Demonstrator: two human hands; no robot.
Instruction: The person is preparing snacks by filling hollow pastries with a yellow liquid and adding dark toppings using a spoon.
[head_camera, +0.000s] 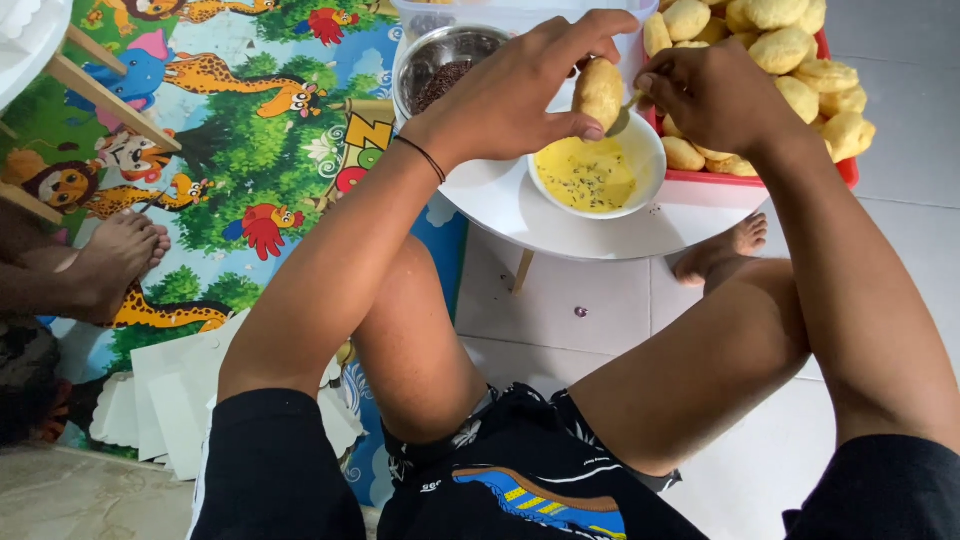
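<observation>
The left hand (520, 95) pinches an oval, matte, golden-brown pastry (599, 92) between thumb and fingertips, holding it upright just above the white bowl (640, 150). The right hand (715, 95), fingers curled together, touches the pastry's edge from 3 o'clock; what it pinches, if anything, is hidden. The smooth round bowl holds glossy yellow liquid flecked with dark specks and sits on a round white desk (500, 200). At 10 o'clock from the bowl stands a shiny steel bowl (440, 65) with dark brown grains inside. At 2 o'clock a red tray (848, 170) is heaped with more pale, lumpy pastries (790, 50). A thin black band circles the left wrist. At 9 o'clock, a glossy animal-print play mat (250, 150) covers the floor.
</observation>
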